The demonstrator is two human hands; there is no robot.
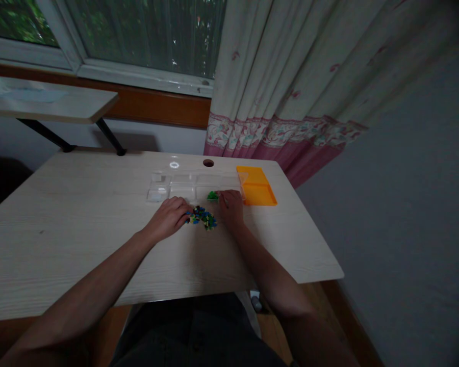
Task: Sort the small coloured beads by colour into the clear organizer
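A small heap of tiny blue, green and yellow pieces (202,217) lies on the pale wooden table (80,229). My left hand (170,216) rests at the heap's left edge, fingers curled with the tips pinched among the pieces. My right hand (230,205) lies just right of the heap, fingers bent, its fingertips at a few green pieces (212,195) in a clear compartment box (183,186). What either hand holds, if anything, is too small to see.
An orange lid (257,185) lies right of the clear box. A cable hole (208,163) is in the table's far edge. A second table (42,99) stands at the back left under the window; a curtain (290,76) hangs at the back right.
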